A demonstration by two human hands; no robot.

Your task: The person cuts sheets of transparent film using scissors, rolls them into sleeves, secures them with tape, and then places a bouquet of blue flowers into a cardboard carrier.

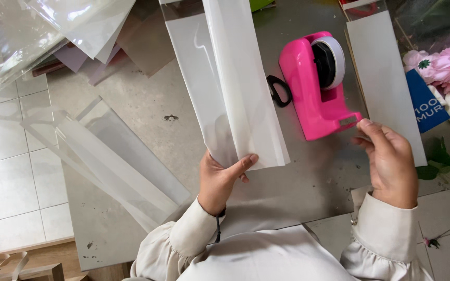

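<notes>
My left hand [221, 179] grips the near end of a long, folded translucent plastic sheet [230, 83] that stretches away across the grey table [141, 109]. Its thumb lies over the sheet's bottom edge. My right hand [389, 161] is at the cutter end of a bright pink tape dispenser [316, 86] with a white tape roll, fingertips pinched at the tape's loose end. The dispenser stands just right of the sheet.
More translucent wrapping sheets [115, 161] hang over the table's left edge. A white strip of sheet [386, 78] lies right of the dispenser. Black scissor handles [278, 91] peek from under the sheet. Pink flowers [446, 65] and a blue card [425, 101] sit at right.
</notes>
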